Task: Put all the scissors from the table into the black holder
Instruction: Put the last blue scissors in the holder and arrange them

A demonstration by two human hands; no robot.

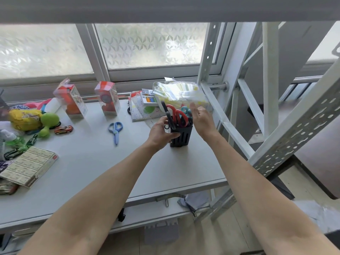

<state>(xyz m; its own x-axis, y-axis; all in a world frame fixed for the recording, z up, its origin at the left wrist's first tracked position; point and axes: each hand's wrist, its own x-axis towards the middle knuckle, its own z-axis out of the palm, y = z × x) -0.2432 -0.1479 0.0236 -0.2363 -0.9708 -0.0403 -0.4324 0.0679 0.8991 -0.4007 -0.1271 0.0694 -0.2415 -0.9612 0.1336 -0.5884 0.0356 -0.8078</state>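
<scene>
My left hand (161,132) wraps the black holder (181,136) from its left side, fingers curled against its wall. My right hand (201,119) hovers just beside its right rim, fingers loose — holding nothing. Red, black and teal scissors stand inside. The blue scissors (115,130) lie flat on the grey table (103,162), well apart to my left, below a frosted window (150,45).

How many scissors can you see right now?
4: blue scissors lying on the table; black, red and teal pairs in the black holder. More may be hidden.
</scene>
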